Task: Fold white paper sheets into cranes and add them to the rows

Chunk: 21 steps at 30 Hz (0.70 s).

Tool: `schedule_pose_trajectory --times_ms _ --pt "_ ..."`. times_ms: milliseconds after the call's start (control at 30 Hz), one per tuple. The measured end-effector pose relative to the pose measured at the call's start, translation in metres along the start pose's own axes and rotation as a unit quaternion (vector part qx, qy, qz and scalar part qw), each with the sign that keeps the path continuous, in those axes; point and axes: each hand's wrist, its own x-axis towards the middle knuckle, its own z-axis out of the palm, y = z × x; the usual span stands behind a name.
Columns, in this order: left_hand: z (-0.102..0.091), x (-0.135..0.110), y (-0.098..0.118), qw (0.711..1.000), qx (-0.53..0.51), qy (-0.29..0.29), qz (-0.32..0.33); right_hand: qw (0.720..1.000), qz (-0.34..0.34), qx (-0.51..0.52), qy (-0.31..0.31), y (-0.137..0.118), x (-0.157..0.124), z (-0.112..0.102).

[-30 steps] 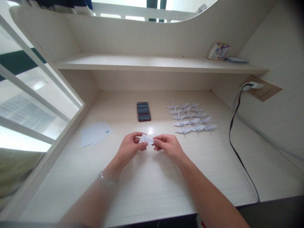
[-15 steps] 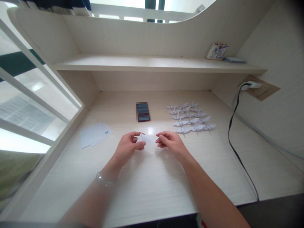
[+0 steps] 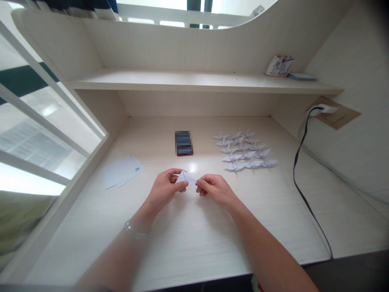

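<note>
A small piece of folded white paper [image 3: 189, 177] is held up between my hands above the desk. My left hand [image 3: 168, 183] pinches its left part between thumb and fingers, and a triangular fold shows there. At the paper's right tip, the thumb and forefinger of my right hand [image 3: 212, 187] close on it. Beyond my right hand, several folded paper cranes [image 3: 244, 154] sit in rows on the desk. Loose white sheets [image 3: 121, 172] lie to the left of my left hand.
A dark, blurred-out rectangular thing [image 3: 183, 143] lies behind my hands. Along the right side a black cable [image 3: 296, 178] runs from a wall socket [image 3: 338, 115] to the desk's front edge. A shelf [image 3: 182, 79] spans the back, holding a small box [image 3: 278, 66].
My right hand has moved slightly down and left, and its fingers have closed on the paper's right tip. My left hand keeps its pinch.
</note>
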Motion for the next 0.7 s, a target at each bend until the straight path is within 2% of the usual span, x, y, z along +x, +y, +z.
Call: schedule_pose_trajectory --times_ms 200,367,467,567,700 --pt "-0.001 -0.001 0.002 1.0 0.008 -0.014 0.003 0.992 0.054 0.105 -0.04 0.0 -0.002 -0.003" --pt "-0.001 -0.001 0.003 1.0 0.009 -0.024 -0.007 0.988 0.084 0.117 -0.051 0.001 -0.003 -0.008" --pt "-0.002 -0.002 0.003 1.0 0.012 -0.02 -0.002 0.991 0.078 0.102 -0.036 0.002 -0.001 -0.013" --pt "-0.002 -0.002 0.003 1.0 0.014 -0.011 -0.002 0.994 0.052 0.093 0.004 0.004 0.001 -0.017" --pt "-0.001 -0.002 0.002 1.0 0.02 -0.019 -0.004 0.996 0.021 0.086 0.022 0.002 0.001 -0.011"
